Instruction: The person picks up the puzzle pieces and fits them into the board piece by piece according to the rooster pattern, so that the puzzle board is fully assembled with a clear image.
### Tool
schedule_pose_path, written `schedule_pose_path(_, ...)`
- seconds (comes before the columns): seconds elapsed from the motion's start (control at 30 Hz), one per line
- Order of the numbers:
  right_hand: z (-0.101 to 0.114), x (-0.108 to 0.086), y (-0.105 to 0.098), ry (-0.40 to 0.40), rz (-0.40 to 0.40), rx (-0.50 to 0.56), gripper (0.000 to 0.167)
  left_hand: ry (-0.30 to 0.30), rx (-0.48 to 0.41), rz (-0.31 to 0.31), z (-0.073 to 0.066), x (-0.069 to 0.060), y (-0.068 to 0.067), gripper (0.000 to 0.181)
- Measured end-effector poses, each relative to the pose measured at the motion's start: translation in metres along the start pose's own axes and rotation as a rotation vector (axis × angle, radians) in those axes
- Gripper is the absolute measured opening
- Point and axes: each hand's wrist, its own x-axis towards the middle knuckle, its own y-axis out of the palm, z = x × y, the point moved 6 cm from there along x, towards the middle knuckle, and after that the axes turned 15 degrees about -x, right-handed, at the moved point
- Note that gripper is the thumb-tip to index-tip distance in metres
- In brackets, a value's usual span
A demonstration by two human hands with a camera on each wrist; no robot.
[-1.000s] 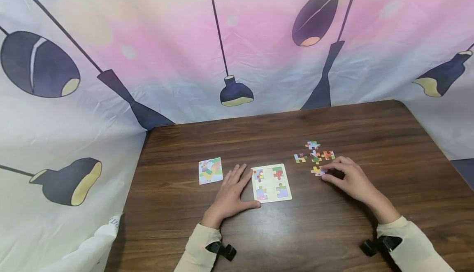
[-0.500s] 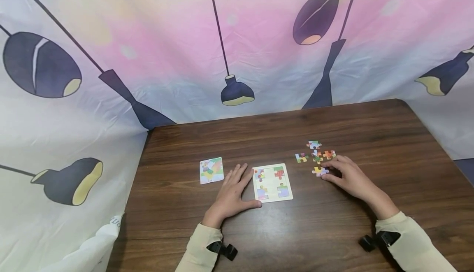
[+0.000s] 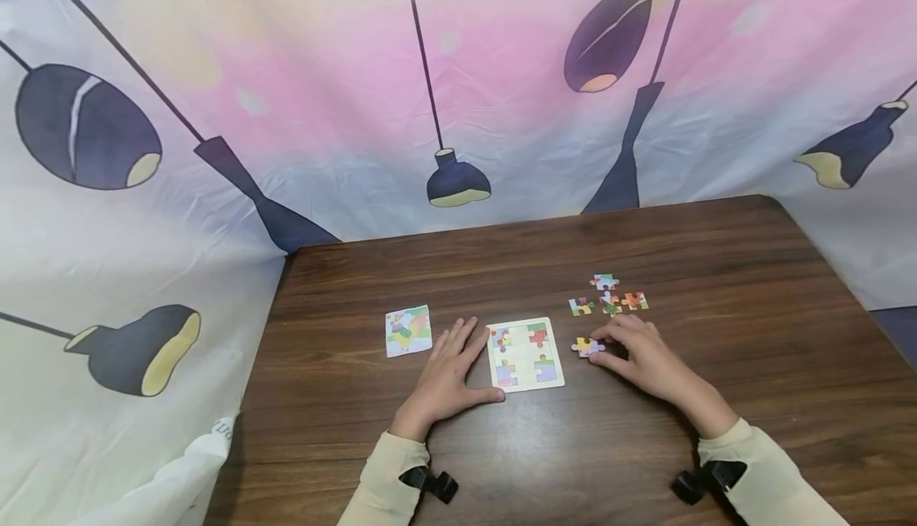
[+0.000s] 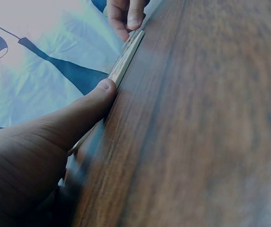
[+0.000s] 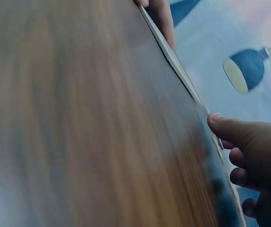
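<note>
My left hand [image 3: 447, 383] lies flat on the table with its fingers straight, along the left side of a square puzzle board [image 3: 526, 359]. Its thumb touches the board's near-left corner, and the left wrist view shows that thumb against the board's edge [image 4: 126, 61]. Four corners of the board bear jigsaw pieces; the middle is bare. To the right of the board, my right hand [image 3: 648, 359] pinches a yellow and purple jigsaw piece [image 3: 585, 346] between thumb and fingers, low over the table. The right wrist view shows the right thumb [image 5: 225, 125] near the table surface; the piece is mostly hidden there.
Several loose jigsaw pieces [image 3: 610, 303] lie beyond my right hand. A small picture card [image 3: 408, 331] lies left of the left hand. A printed curtain [image 3: 322, 112] hangs behind the dark wooden table [image 3: 458, 271].
My right hand has drawn the yellow and purple jigsaw piece away from the loose group, leftward and nearer to the board. The left hand and the board have stayed in place.
</note>
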Motion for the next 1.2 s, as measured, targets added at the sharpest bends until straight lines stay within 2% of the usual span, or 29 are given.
schedule_pose_path(0.3,0.036,0.014,0.015,-0.079,0.042,0.062,0.025,0.021,-0.01,-0.013,-0.001,-0.001,-0.001,0.104)
schedule_pose_path(0.43,0.05,0.02,0.021,-0.116,0.06,0.079,0.024,0.013,-0.012,-0.015,-0.002,-0.001,-0.001,0.103)
schedule_pose_path(0.7,0.074,0.027,0.03,-0.184,0.05,0.074,0.024,0.004,-0.004,-0.008,-0.002,-0.001,-0.001,0.103)
schedule_pose_path(0.93,0.084,0.029,0.035,-0.217,0.057,0.082,0.025,0.02,-0.006,-0.006,-0.004,-0.002,-0.002,0.103)
schedule_pose_path(1.2,0.083,0.031,0.038,-0.194,0.081,0.073,0.027,0.023,-0.006,-0.009,-0.005,-0.002,-0.003,0.103)
